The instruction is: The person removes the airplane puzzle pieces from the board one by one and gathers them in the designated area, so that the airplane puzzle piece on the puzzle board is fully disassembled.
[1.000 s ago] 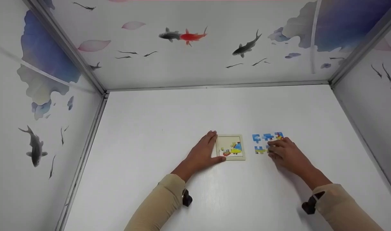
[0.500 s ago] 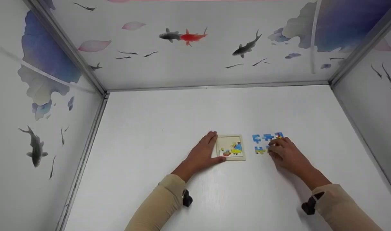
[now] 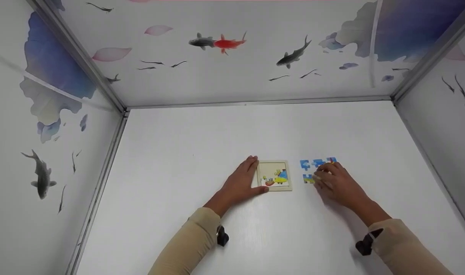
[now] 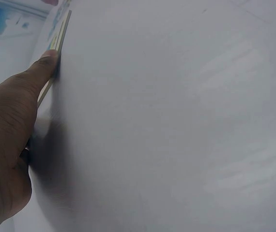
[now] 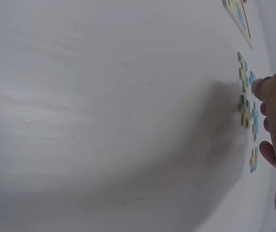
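Observation:
A small square wooden puzzle tray (image 3: pixel 268 167) lies on the white table, with a few coloured pieces fitted along its lower right. My left hand (image 3: pixel 238 179) steadies it, the fingers extended along the left edge and the thumb touching the bottom edge. To the tray's right are several loose jigsaw pieces, among them a blue one (image 3: pixel 304 164) and a blue and yellow one (image 3: pixel 308 178). My right hand (image 3: pixel 341 187) hovers low over this group with loosely bent fingers and covers part of it. In the right wrist view the pieces, including a yellowish one (image 5: pixel 245 112), lie flat below the thumb.
White panels printed with fish and lotus leaves enclose the table (image 3: pixel 179 145) at the back and both sides. A metal strip (image 3: pixel 255 103) runs along its back edge. Each sleeved wrist carries a small black camera, such as the right one (image 3: pixel 366 244).
My right hand has shifted slightly left over the loose pieces, its fingertips now beside the blue and yellow piece. My left hand and the tray have stayed in place.

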The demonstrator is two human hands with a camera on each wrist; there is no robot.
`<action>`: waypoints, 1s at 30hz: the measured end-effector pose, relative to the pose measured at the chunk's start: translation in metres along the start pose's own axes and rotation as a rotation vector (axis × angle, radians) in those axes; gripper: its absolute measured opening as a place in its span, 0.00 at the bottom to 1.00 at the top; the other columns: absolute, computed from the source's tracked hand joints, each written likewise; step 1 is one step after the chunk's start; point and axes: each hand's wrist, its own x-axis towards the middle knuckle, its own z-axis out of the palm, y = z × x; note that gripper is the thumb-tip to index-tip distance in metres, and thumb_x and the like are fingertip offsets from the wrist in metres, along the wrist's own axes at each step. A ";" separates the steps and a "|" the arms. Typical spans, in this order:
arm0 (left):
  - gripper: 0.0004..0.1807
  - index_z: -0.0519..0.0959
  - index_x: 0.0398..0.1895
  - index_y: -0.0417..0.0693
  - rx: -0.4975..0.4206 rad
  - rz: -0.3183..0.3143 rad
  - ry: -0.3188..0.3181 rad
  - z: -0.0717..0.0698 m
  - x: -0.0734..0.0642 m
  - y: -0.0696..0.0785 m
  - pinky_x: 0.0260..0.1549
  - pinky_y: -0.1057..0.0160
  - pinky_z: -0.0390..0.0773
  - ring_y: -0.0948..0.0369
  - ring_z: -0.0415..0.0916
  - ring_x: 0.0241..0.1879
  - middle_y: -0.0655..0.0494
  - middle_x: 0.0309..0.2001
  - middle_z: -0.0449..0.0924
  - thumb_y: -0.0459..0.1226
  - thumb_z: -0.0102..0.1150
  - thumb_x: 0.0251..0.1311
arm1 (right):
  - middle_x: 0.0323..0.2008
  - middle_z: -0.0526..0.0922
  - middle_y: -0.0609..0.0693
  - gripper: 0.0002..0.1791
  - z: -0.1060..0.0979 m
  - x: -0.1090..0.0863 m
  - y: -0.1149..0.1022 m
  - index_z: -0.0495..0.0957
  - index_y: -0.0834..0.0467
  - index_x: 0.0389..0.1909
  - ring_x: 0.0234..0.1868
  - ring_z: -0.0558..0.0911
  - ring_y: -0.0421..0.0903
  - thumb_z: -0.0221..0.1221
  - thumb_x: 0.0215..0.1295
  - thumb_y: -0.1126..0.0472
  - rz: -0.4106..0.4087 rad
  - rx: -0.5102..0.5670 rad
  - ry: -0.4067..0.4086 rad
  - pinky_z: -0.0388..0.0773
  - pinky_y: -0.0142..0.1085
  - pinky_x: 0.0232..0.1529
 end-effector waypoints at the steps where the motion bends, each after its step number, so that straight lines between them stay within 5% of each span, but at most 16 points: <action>1: 0.59 0.50 0.92 0.46 -0.004 0.002 0.001 0.000 0.000 0.000 0.87 0.54 0.59 0.56 0.43 0.92 0.55 0.93 0.45 0.69 0.62 0.72 | 0.56 0.86 0.58 0.16 0.001 0.002 -0.002 0.90 0.61 0.56 0.60 0.82 0.61 0.75 0.68 0.65 0.009 0.008 -0.006 0.82 0.61 0.65; 12: 0.59 0.50 0.92 0.46 0.008 0.006 -0.001 0.000 0.001 -0.001 0.87 0.53 0.58 0.56 0.42 0.92 0.55 0.93 0.45 0.69 0.61 0.73 | 0.57 0.87 0.56 0.22 0.010 0.032 -0.031 0.88 0.59 0.61 0.60 0.84 0.58 0.76 0.70 0.56 -0.043 0.023 -0.045 0.84 0.58 0.63; 24: 0.59 0.50 0.92 0.45 0.023 0.019 -0.001 -0.002 0.000 -0.001 0.87 0.54 0.59 0.56 0.42 0.92 0.54 0.92 0.45 0.70 0.60 0.73 | 0.58 0.84 0.53 0.23 0.024 0.053 -0.055 0.85 0.55 0.66 0.61 0.81 0.54 0.73 0.74 0.53 -0.025 0.050 -0.127 0.82 0.58 0.59; 30: 0.59 0.51 0.92 0.45 0.010 0.022 0.004 -0.002 0.000 -0.002 0.87 0.53 0.59 0.55 0.43 0.92 0.53 0.92 0.46 0.70 0.59 0.73 | 0.60 0.83 0.54 0.25 0.028 0.058 -0.061 0.84 0.56 0.67 0.64 0.80 0.56 0.73 0.74 0.53 0.011 0.065 -0.155 0.80 0.61 0.66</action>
